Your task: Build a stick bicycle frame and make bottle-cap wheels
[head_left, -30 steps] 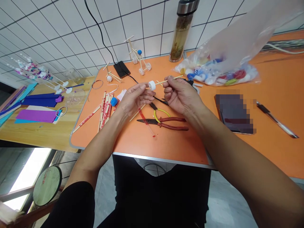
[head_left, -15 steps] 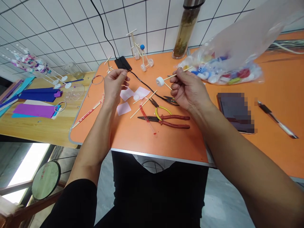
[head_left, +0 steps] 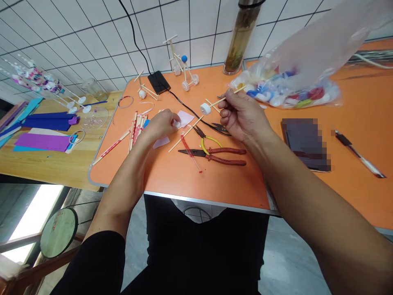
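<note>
My right hand (head_left: 238, 108) pinches a thin wooden stick (head_left: 218, 101) above the table. On the stick's left end sits a small white wheel (head_left: 205, 109), and a second stick crosses behind it near my fingers. Low over the table, my left hand (head_left: 162, 125) is closed, with its fingertips at a small white disc (head_left: 176, 123) on pink paper (head_left: 186, 119); the fingers partly cover the disc. Beside it lie a loose wooden stick (head_left: 181, 140) and a red-tinted clear tube (head_left: 192, 153). Red-handled pliers (head_left: 222, 152) and yellow-handled pliers (head_left: 211, 141) rest between my hands.
Stick models with wheels (head_left: 186, 73) stand at the back by a black power bank (head_left: 159, 82) and cable. Red-and-white wrapped sticks (head_left: 136, 127) lie left. Rightward are a bag of coloured caps (head_left: 285, 92), a phone (head_left: 303, 143), a pen (head_left: 359, 153) and a tall bottle (head_left: 238, 45).
My left hand has come down and right from the air to the white disc on the paper, uncovering the wrapped sticks. My right hand still holds the wheeled stick, slightly turned.
</note>
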`<action>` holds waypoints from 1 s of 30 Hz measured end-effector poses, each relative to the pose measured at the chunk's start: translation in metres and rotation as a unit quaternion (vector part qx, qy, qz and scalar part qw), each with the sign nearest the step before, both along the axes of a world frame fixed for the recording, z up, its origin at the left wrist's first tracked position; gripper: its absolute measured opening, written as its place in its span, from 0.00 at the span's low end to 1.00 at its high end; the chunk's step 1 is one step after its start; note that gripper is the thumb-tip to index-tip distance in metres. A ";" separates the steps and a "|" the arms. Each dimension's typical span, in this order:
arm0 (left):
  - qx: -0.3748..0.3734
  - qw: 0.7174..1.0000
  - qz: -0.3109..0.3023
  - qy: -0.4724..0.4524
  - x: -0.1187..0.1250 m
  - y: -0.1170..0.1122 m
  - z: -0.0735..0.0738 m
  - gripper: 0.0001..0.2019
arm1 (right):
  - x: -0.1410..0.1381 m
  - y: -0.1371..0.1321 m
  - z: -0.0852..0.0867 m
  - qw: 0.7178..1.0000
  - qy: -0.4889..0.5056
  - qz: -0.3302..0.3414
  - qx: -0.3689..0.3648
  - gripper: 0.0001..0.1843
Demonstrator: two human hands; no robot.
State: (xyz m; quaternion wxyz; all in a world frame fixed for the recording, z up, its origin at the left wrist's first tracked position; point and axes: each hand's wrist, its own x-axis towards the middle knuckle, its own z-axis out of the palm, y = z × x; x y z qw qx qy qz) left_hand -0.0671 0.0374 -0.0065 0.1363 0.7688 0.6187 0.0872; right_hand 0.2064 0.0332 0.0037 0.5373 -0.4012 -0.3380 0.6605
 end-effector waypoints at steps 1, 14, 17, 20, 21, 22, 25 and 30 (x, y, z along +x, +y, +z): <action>-0.001 1.000 0.004 -0.001 0.001 0.000 0.001 0.17 | 0.000 0.000 0.000 1.000 0.000 0.003 0.002 0.21; -0.001 0.857 -0.034 -0.514 0.027 -0.007 0.007 0.24 | -0.002 -0.001 0.004 1.000 0.001 0.028 -0.012 0.21; -0.021 0.841 -0.056 -0.538 0.038 -0.018 0.014 0.27 | -0.002 0.001 0.000 0.998 0.041 0.028 -0.034 0.20; -0.050 0.826 -0.037 -0.561 0.044 -0.026 0.020 0.27 | -0.002 0.003 -0.002 0.997 0.062 0.026 -0.036 0.20; -0.062 0.818 -0.024 -0.571 0.045 -0.027 0.021 0.26 | -0.002 0.002 -0.001 0.997 0.061 0.023 -0.028 0.20; -0.076 0.807 -0.009 -0.585 0.045 -0.028 0.023 0.25 | -0.002 0.002 -0.001 0.998 0.057 0.019 -0.016 0.22; -0.115 0.766 0.031 -0.632 0.046 -0.027 0.026 0.21 | -0.004 -0.002 0.004 0.999 0.019 0.009 0.035 0.25; -0.072 0.771 0.046 -0.631 0.045 -0.024 0.022 0.22 | -0.003 -0.003 0.004 0.994 -0.042 0.003 0.104 0.25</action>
